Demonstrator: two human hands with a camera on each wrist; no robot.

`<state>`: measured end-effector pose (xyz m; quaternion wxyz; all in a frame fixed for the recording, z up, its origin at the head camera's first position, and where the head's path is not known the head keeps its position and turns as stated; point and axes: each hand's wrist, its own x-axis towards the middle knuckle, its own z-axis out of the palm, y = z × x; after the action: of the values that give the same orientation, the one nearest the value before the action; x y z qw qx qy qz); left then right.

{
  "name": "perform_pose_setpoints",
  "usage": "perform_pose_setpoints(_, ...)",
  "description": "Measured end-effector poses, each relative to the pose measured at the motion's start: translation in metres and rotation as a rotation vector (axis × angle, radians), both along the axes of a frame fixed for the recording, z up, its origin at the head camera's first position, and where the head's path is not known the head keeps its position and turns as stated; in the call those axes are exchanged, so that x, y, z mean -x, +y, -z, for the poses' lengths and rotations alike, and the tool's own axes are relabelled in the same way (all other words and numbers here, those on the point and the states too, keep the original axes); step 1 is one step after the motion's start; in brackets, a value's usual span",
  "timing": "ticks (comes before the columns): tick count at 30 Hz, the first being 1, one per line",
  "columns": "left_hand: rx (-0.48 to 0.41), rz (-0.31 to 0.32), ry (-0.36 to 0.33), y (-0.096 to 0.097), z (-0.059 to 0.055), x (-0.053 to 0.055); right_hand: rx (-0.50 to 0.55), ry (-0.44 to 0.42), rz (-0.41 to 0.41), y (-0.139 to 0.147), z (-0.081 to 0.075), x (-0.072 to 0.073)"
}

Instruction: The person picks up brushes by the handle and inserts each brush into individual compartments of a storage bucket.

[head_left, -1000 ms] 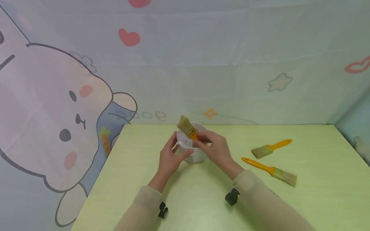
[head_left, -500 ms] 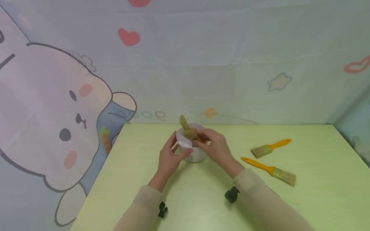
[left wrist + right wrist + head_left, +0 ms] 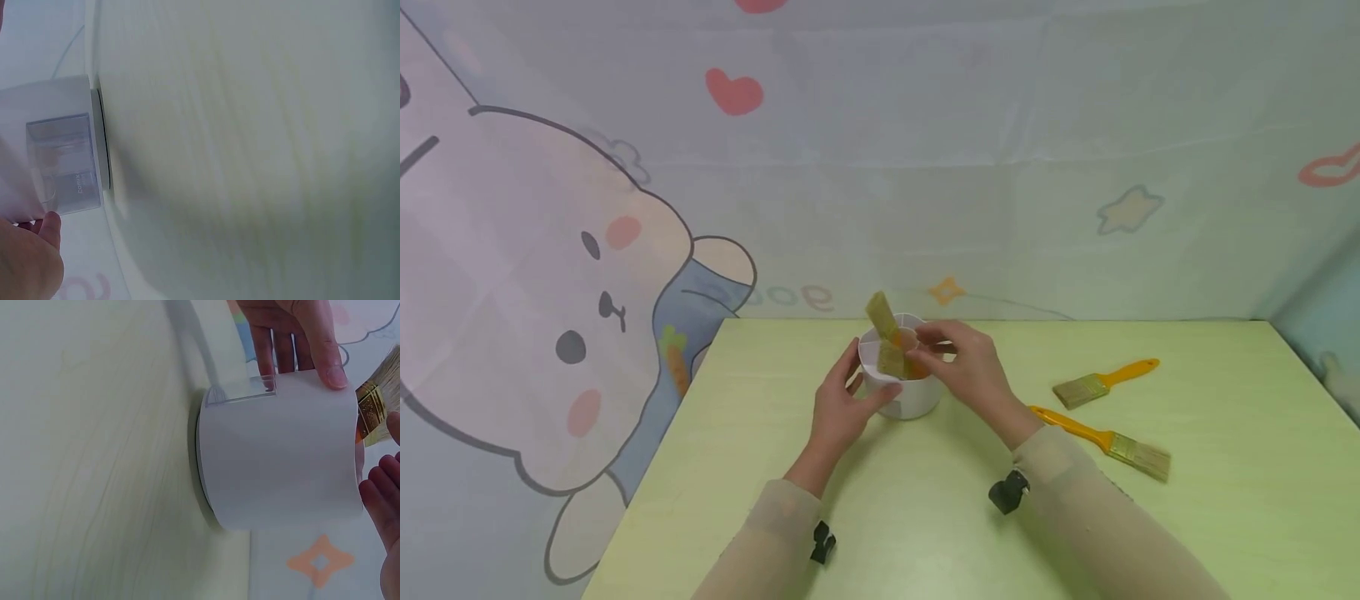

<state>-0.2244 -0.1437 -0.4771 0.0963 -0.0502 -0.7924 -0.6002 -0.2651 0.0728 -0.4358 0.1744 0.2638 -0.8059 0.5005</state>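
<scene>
A round white divided container (image 3: pixel 912 403) stands on the table, with a clear drawer (image 3: pixel 62 162) in its side, seen in the left wrist view. My left hand (image 3: pixel 841 408) grips it from the left, thumb on the near side by the rim. Two paintbrushes lean inside, bristles up: the farther paintbrush (image 3: pixel 881 310) rises higher, and the nearer paintbrush (image 3: pixel 891 360) sits lower at the front. Above the container's right rim, my right hand (image 3: pixel 966 362) has thumb and fingers apart, close to the nearer brush's orange handle. Contact there is unclear.
To the right on the table lie another paintbrush (image 3: pixel 1081 390) with its handle pointing away, and a closer paintbrush (image 3: pixel 1127 450) beside my right forearm. Behind the table's back edge hangs a printed cloth (image 3: pixel 910 167).
The nearer paintbrush has tipped and settled lower in the container, apart from the other brush. My right hand's fingers have spread and drawn slightly right. The left hand keeps its grip.
</scene>
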Motion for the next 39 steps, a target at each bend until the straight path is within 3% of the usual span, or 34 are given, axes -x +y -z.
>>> perform_pose_setpoints(16, 0.033, 0.021, -0.019, -0.009, -0.002, 0.002, -0.086, -0.007, 0.006, 0.021, -0.009, -0.003)
perform_pose_setpoints(27, 0.014, -0.031, -0.036, -0.014, 0.0, -0.003, -0.186, 0.028, 0.031, 0.051, -0.003, -0.004)
perform_pose_setpoints(33, -0.006, -0.066, -0.043, -0.014, 0.001, -0.014, -0.227, -0.009, 0.039, 0.069, -0.005, -0.007)
perform_pose_setpoints(39, -0.024, -0.15, -0.052, -0.005, 0.0, -0.032, -0.27, -0.057, 0.042, 0.084, -0.01, -0.013)
